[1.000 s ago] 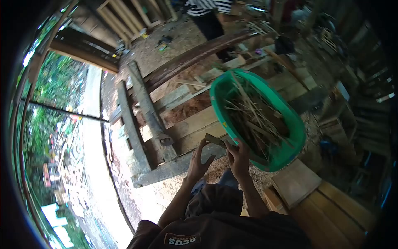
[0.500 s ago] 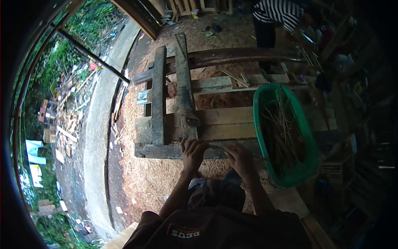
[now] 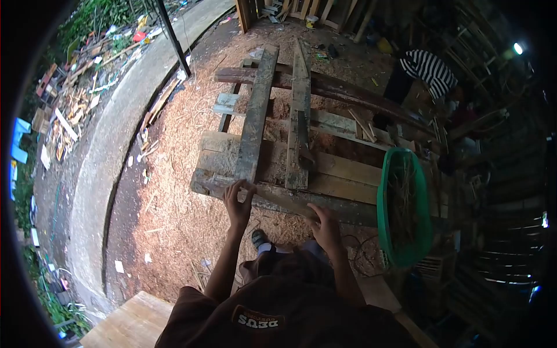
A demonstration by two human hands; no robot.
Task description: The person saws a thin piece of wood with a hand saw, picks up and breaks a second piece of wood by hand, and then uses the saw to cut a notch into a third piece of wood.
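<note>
Between my two hands stretches a thin, flat strip (image 3: 283,202) of brownish wood, held across the near edge of the timber frame. My left hand (image 3: 237,203) pinches its left end, fingers curled over it near the frame's front beam (image 3: 210,182). Its right end sits in my right hand (image 3: 326,227), thumb and fingers closed on it. Just beyond lie two rough planks (image 3: 259,116) set crosswise over the long beams. To the right of my right hand stands a green plastic tub (image 3: 383,216) with thin sticks (image 3: 404,194) in it.
A person (image 3: 428,72) in a striped top bends over at the back right. Wood shavings (image 3: 168,226) cover the ground. A concrete kerb (image 3: 96,209) runs along the left, with scrap wood (image 3: 64,130) beyond. A pale board (image 3: 130,325) lies at the lower left.
My hands have moved farther apart along the strip, the left one outward to the left. The view has shifted, bringing my foot and more of the shavings into sight.
</note>
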